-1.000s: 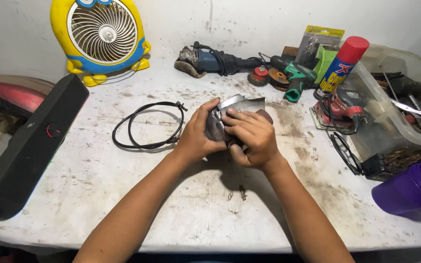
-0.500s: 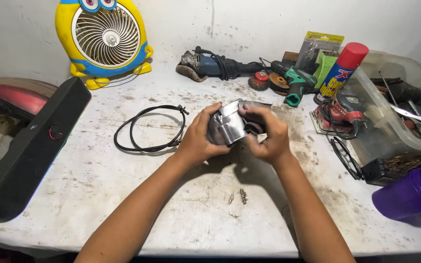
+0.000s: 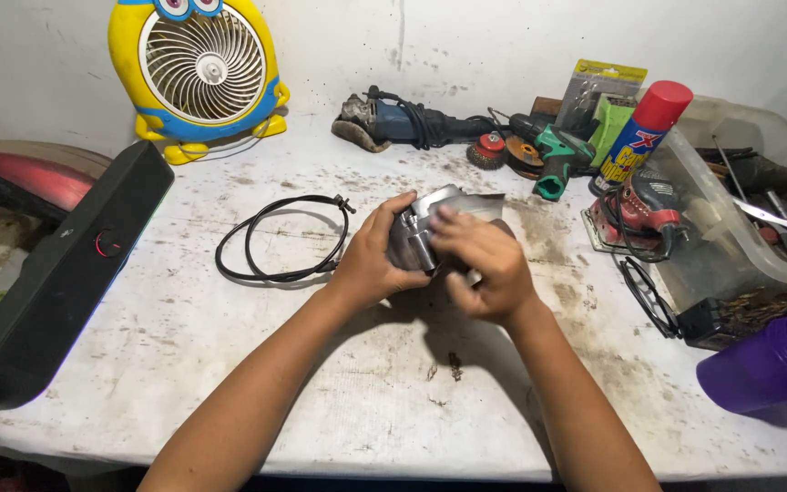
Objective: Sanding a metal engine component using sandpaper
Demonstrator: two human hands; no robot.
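Nearest me, on the stained white table [image 3: 229,401], a few dark crumbs of debris [image 3: 453,366] lie just below my wrists. Above them my left hand [image 3: 373,257] is closed around the side of a bent, shiny metal part [image 3: 430,219], cradling it clear of the tabletop near the middle. My right hand [image 3: 485,264] is curled over its other side, fingertips [image 3: 448,219] pinching at a small cylindrical fitting on the part. What lies under my right palm I cannot tell.

To do this well, I judge the left hand should stay the firm anchor while the right does the fine work, with the part turned so the fitting faces me. The sheet edges look sharp, so I would keep my fingers on the flat faces.

Just left of my hands a black cable [image 3: 270,239] lies looped. Further left a long black speaker [image 3: 56,282] lies along the edge. To the right sit a purple cup [image 3: 767,364] and a clear plastic bin [image 3: 730,228] of tools. At the back stand a yellow fan [image 3: 198,73], an angle grinder [image 3: 384,120] and a red-capped spray can [image 3: 639,137].
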